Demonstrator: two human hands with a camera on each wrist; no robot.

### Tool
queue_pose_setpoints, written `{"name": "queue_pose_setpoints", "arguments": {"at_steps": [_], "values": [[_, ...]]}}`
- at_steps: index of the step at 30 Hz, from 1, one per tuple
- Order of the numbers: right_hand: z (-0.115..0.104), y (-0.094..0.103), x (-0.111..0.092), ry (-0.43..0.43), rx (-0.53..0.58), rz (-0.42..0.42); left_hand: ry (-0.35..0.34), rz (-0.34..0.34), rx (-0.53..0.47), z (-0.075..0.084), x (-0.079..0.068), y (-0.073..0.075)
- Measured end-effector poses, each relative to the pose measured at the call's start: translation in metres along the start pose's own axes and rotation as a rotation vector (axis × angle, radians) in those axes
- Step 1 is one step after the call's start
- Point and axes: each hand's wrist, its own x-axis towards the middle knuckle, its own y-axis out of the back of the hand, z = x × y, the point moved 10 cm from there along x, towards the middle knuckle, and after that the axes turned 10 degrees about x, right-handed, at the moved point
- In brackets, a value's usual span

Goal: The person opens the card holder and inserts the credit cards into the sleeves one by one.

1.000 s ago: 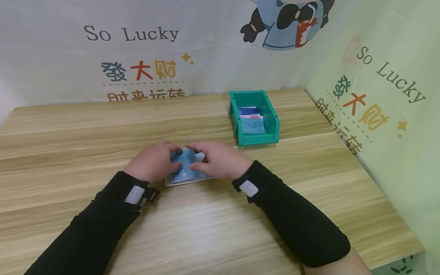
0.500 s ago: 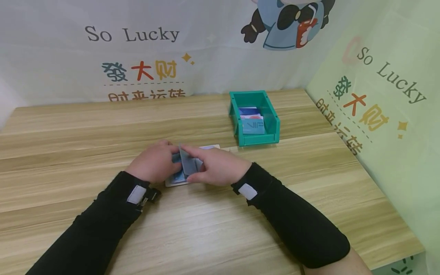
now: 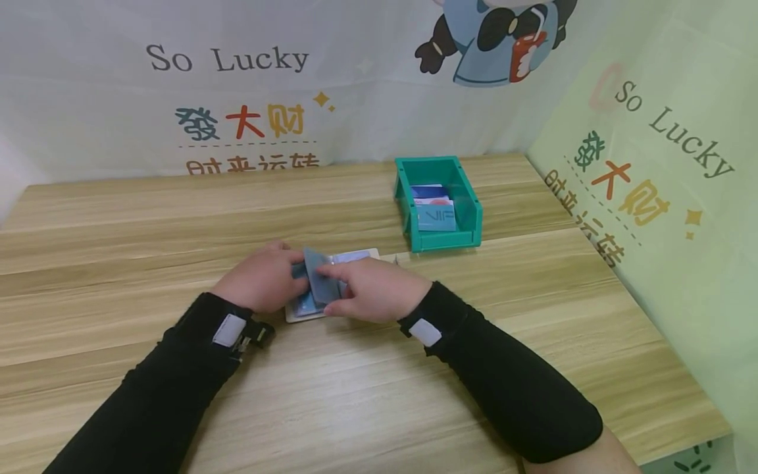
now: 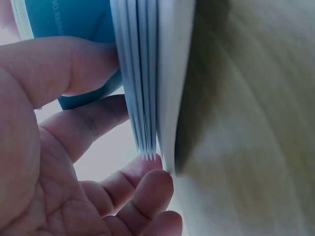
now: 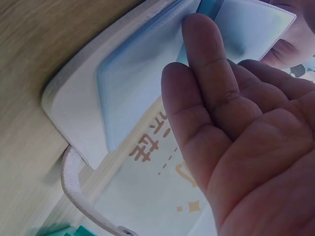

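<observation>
A card holder [image 3: 355,255] with a pale cover and clear plastic sleeves lies spread on the table. My left hand [image 3: 260,278] grips its left side; in the left wrist view the thumb [image 4: 78,64] is on a sleeve with a teal card [image 4: 69,19], and the other fingers lie by the edges of several stacked sleeves [image 4: 140,83]. One sleeve page [image 3: 317,263] stands raised between the hands, leaning left. My right hand [image 3: 379,288] touches that page with an outstretched forefinger, thumb near its lower edge. In the right wrist view, a clear pocket [image 5: 142,78] lines the cover.
A green bin [image 3: 444,238] with several cards [image 3: 436,217] stands beyond the right hand. The holder's strap [image 5: 71,179] sticks out from its right edge. A printed cloth [image 3: 355,85] hangs behind the wooden table [image 3: 331,395], and another at the right.
The right hand has lifted a sleeve page from the holder and tipped it leftward; its forefinger has slid from the page's top edge onto its face. The left hand stays almost in place.
</observation>
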Motion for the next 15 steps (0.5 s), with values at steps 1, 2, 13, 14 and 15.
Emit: {"name": "queue_pose_setpoints", "arguments": {"at_steps": [1, 2, 13, 14, 15], "values": [[0.0, -0.001, 0.0, -0.006, -0.012, -0.003, 0.001, -0.002, 0.005, -0.001, 0.0, 0.0], [0.0, -0.001, 0.0, -0.01, -0.027, -0.005, 0.002, -0.004, 0.01, -0.002, 0.0, 0.0], [-0.002, -0.013, 0.003, -0.019, -0.125, -0.071, 0.07, 0.001, -0.073, -0.012, -0.002, 0.008], [-0.002, -0.013, 0.003, -0.015, -0.13, -0.069, 0.07, 0.002, -0.074, -0.011, -0.002, 0.009], [-0.002, -0.014, 0.004, -0.01, -0.132, -0.066, 0.064, 0.001, -0.069, -0.01, -0.003, 0.009]]}}
